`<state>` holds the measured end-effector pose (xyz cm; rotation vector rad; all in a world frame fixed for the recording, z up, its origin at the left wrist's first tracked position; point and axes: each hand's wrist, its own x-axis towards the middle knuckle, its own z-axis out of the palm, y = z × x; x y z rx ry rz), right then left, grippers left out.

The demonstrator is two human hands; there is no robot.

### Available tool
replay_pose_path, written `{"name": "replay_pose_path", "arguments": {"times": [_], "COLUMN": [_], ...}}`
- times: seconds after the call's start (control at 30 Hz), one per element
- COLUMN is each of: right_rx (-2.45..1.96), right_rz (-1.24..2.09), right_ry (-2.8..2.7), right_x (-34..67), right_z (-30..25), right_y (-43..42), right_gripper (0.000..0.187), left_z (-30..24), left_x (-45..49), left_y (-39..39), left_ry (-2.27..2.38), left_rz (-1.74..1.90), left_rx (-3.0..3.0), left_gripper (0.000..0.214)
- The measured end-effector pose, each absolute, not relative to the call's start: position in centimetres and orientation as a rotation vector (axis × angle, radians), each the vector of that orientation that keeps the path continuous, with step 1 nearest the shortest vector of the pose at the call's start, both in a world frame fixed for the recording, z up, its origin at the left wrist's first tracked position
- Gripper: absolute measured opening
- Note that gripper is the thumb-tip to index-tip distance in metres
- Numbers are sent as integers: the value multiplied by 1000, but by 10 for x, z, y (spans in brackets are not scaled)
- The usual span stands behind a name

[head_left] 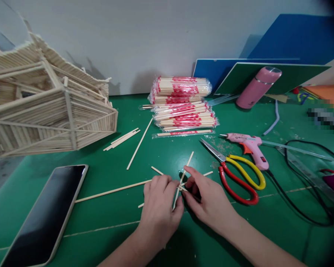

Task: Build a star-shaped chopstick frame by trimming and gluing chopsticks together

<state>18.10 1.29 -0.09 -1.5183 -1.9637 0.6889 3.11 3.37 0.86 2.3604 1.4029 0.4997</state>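
Several thin wooden sticks cross at one spot on the green table, spreading out like a star (190,158). My left hand (160,202) is closed over the left side of this star, its thumb and fingers on the sticks close to the crossing. From the right, my right hand (210,196) pinches at the sticks by the same crossing with curled fingers. A long stick (111,192) runs leftward from beside my left hand to the phone. Parts of the star are hidden under both hands.
At left stand a stick-built model house (69,111) and a phone (44,218). Loose sticks (140,142) and wrapped chopstick packs (183,107) lie behind. On the right are scissors (224,157), a pink glue gun (253,146) with a black cord, and a pink bottle (258,88).
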Motion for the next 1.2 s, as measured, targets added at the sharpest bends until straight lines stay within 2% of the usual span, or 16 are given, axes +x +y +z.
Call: {"name": "replay_pose_path", "arguments": {"times": [0.27,0.57,1.2], "right_rx": [-1571,-1576,-1552], "right_rz": [654,627,689], "right_ry": [-1961,-1952,-1946], "right_x": [177,176,179], "right_z": [0,-3,0], "right_y": [12,11,11], "right_gripper": [53,52,53], "left_z": [8,7,9], "left_x": [28,24,29], "left_y": [33,27,21], "left_ry": [1377,1325,1316], "left_rz": [505,713,601], "left_rx": [2357,2655,2831], "left_gripper": [16,14,19]}}
